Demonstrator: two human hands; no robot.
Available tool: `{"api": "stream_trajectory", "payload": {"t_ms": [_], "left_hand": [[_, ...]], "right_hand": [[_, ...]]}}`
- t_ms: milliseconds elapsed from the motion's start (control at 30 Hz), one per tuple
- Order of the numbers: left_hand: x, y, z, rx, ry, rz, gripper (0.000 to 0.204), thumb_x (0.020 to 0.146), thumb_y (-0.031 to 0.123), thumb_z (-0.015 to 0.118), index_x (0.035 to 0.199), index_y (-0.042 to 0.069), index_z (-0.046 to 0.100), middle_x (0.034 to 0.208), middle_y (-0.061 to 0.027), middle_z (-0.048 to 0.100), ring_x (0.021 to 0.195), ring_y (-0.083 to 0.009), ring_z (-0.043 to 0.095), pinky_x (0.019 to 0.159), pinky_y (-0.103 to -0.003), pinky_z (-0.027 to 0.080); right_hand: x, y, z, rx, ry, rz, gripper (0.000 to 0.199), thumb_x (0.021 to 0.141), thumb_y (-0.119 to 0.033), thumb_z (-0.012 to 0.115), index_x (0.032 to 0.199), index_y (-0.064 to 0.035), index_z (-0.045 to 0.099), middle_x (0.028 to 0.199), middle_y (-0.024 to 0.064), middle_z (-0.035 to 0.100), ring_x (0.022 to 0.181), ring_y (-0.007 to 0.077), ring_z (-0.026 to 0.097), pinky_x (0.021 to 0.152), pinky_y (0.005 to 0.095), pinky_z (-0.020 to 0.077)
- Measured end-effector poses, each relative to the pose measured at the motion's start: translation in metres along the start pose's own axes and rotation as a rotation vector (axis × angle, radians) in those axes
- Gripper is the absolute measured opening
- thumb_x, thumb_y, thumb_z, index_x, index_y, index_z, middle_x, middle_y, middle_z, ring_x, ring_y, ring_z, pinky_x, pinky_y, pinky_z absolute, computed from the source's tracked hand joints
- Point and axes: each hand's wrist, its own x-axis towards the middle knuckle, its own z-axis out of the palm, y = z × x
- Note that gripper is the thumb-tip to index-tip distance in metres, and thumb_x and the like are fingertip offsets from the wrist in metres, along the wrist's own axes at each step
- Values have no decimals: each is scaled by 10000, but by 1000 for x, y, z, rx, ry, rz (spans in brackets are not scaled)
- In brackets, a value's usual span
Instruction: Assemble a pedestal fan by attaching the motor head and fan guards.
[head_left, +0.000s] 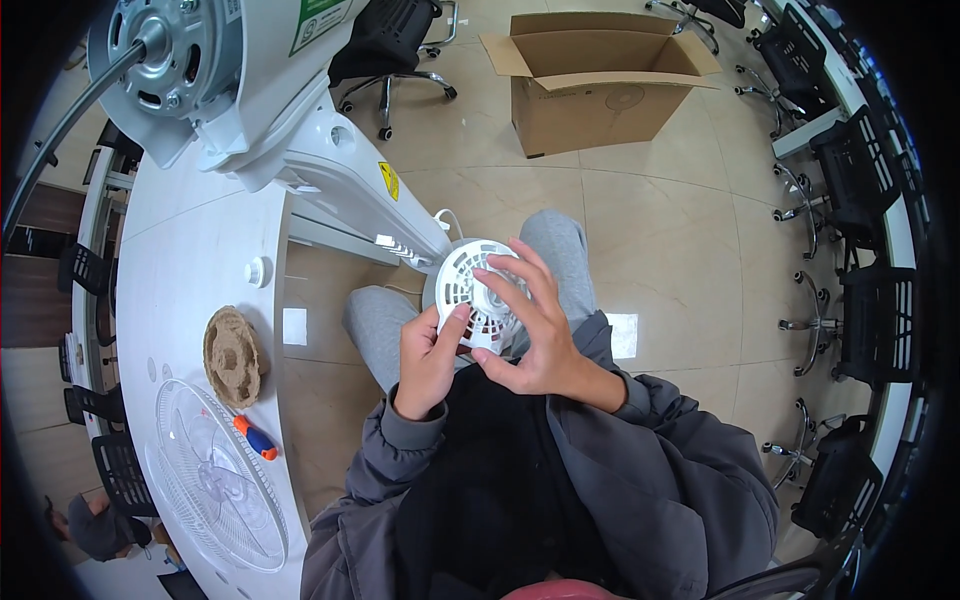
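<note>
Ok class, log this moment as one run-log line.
left hand: holds white vented cover | right hand: fingers on cover | fan body: lies on table

at the centre of the frame the round slotted cover [478, 295] is white with a grille pattern of small openings. the sleeves [640, 440] are grey. at the lower left, the fan guard [215, 475] is clear-white with radiating ribs, and the screwdriver [255, 437] beside it is orange and blue. the cardboard box [590, 85] at the top is plain brown.
</note>
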Motion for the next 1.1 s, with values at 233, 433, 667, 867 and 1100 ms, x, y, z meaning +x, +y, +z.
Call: {"api": "stream_trajectory", "payload": {"t_ms": [233, 433, 667, 867, 1100], "left_hand": [[-2, 3, -1, 93, 27, 24, 265, 1038, 202, 572, 1101, -34, 674, 906, -52, 689, 790, -87, 644, 657, -253, 552], [-2, 1, -1, 11, 5, 14, 266, 1036, 206, 577, 1097, -33, 676, 899, -46, 693, 792, -80, 642, 649, -241, 543], [-2, -1, -3, 86, 20, 29, 288, 1040, 236, 571, 1103, -24, 677, 918, -41, 703, 786, -71, 645, 646, -230, 537], [-2, -3, -4, 50, 12, 17, 283, 1039, 235, 573, 1096, -22, 676, 897, -30, 694, 776, -63, 640, 639, -222, 531], [-2, -2, -3, 71, 36, -6, 270, 1037, 224, 578, 1081, -23, 679, 868, -27, 690, 758, -61, 637, 641, -228, 528]], "right_hand": [[2, 2, 0, -28, 91, 136, 720, 688, -208, 775, 1346, -3, 564, 1402, 232, 473, 1383, 479, 377, 1127, 535, 322], [2, -3, 1, -20, -28, -23, 725, 684, -206, 804, 1340, -15, 560, 1379, 209, 481, 1360, 474, 394, 1095, 544, 336], [1, 0, 3, -67, 102, 118, 659, 674, -173, 847, 1262, 9, 613, 1328, 197, 538, 1258, 411, 497, 1034, 471, 419], [1, 3, 5, -10, 50, 154, 605, 712, -104, 836, 1264, 10, 617, 1294, 180, 579, 1162, 370, 550, 970, 445, 461], [6, 1, -7, 66, 11, 26, 822, 709, -78, 759, 1451, 42, 427, 1405, 198, 549, 1358, 405, 466, 1110, 484, 359]]}}
